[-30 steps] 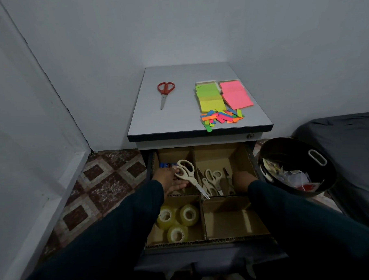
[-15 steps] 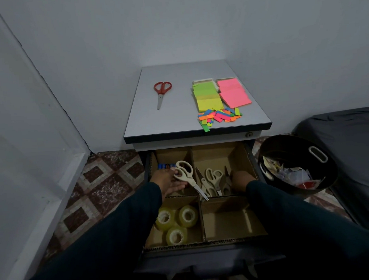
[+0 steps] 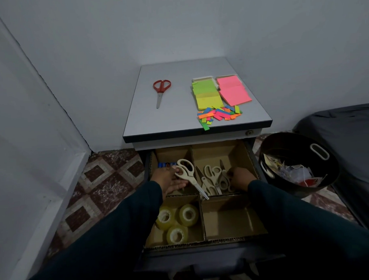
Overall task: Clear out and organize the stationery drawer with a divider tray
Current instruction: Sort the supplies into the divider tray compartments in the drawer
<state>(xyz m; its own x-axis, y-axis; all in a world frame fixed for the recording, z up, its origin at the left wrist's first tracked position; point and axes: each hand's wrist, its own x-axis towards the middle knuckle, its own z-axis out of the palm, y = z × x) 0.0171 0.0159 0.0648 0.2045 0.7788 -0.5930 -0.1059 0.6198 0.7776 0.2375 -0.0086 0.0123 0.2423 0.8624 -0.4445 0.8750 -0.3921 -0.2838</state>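
Divider tray (image 3: 201,202) sits in the open drawer (image 3: 205,257), four cardboard cells. Left hand (image 3: 170,180) pinches a cream pair of scissors (image 3: 189,177) by the handles, held over the cross wall, blade tip pointing to 5 o'clock past the divider junction. Right hand (image 3: 240,177) is down in the far-right cell with fingers curled at the scissor pile (image 3: 215,179); whether it actually grips a pair I cannot tell. Step in hand, as I read it: sorting scissors into the far-right cell. Next move calls for swinging the held pair toward 3 o'clock, clearing the centre wall, then laying it flat on the pile. Tape rolls (image 3: 176,222) fill the near-left cell; the near-right cell looks bare; a blue item (image 3: 164,164) lies at the back of the far-left cell, too small to identify. Room: the counter (image 3: 178,123) lip overhangs the far cells at 12 o'clock, so lift height there is limited; approach from 6 o'clock is open. Still on the counter: red scissors (image 3: 161,92), sticky notes (image 3: 219,91), coloured flags (image 3: 218,115), some at the front edge, one hanging over. Black bin (image 3: 296,166) of scraps stands just beside the drawer at 3 o'clock.
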